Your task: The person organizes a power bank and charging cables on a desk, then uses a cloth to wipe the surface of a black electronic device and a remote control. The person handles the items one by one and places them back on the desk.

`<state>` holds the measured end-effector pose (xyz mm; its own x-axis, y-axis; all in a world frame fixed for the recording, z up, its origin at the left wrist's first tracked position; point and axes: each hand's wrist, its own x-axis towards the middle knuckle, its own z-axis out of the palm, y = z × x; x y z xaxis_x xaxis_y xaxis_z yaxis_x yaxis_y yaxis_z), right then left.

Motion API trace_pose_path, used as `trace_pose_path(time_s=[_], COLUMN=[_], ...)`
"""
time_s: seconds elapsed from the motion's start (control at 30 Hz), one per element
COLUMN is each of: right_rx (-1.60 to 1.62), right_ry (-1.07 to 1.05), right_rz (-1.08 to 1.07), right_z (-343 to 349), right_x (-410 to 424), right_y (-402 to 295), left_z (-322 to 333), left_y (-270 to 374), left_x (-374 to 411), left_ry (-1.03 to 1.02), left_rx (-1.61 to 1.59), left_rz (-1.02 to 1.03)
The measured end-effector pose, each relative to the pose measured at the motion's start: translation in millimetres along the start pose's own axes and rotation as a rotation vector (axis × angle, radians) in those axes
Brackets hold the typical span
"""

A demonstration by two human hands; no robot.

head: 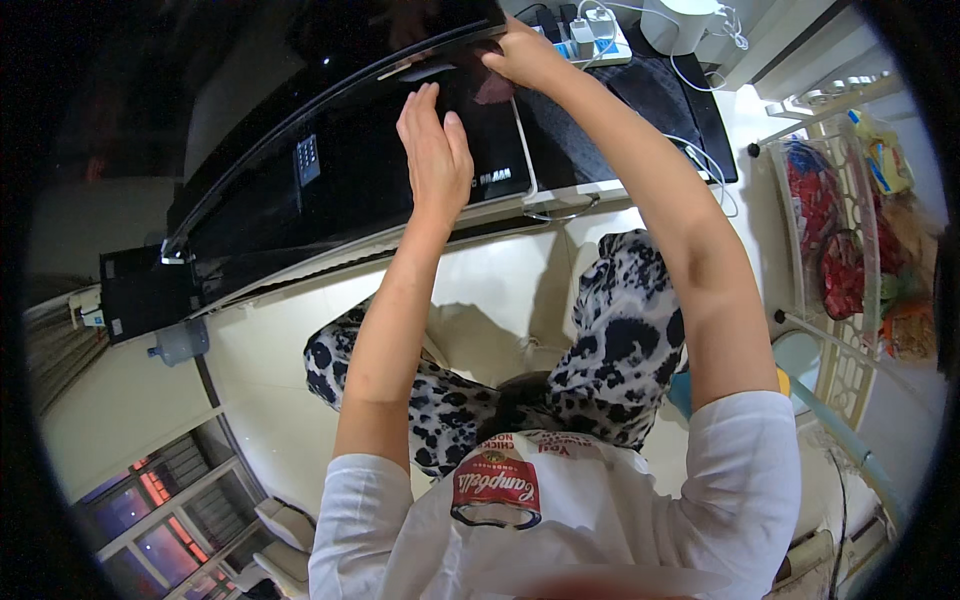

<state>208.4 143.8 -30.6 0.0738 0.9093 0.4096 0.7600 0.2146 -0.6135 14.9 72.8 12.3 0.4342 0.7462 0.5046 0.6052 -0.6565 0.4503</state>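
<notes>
A large black television point(337, 45) with a glossy screen stands over a glossy black cabinet top point(360, 157). My left hand point(436, 150) is held flat above the cabinet top, with its thumb apart from the fingers and nothing in it. At the television's lower right corner is my right hand point(521, 56); its thumb shows, while the other fingers are hidden behind the edge. A reddish patch point(493, 88) lies below this hand; whether it is cloth or a reflection is unclear. What looks like a dark remote control point(307, 159) is left of my left hand.
A white power strip point(616, 51) with plugs and cables sits beyond my right hand, near a white rounded device point(675, 22). A white cable point(701, 159) hangs over the right cabinet section. At right is a rack with bagged goods point(814, 202); a water jug point(184, 343) is at left.
</notes>
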Motion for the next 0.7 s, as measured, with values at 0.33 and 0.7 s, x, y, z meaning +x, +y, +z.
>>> trace_pose_path(time_s=[0.33, 0.7], right_rx=[-0.054, -0.296], right_ry=[-0.028, -0.107], right_rz=[-0.133, -0.307], right_z=[-26.9, -5.6], right_x=[-95.7, -122.9], right_y=[-50.8, -142.3], left_z=[8.7, -75.3], left_y=[-24.8, -86.5], left_x=[-1.2, -46.6], left_ry=[0.141, -0.127], left_rx=[-0.382, -0.388], left_rz=[-0.095, 0.017])
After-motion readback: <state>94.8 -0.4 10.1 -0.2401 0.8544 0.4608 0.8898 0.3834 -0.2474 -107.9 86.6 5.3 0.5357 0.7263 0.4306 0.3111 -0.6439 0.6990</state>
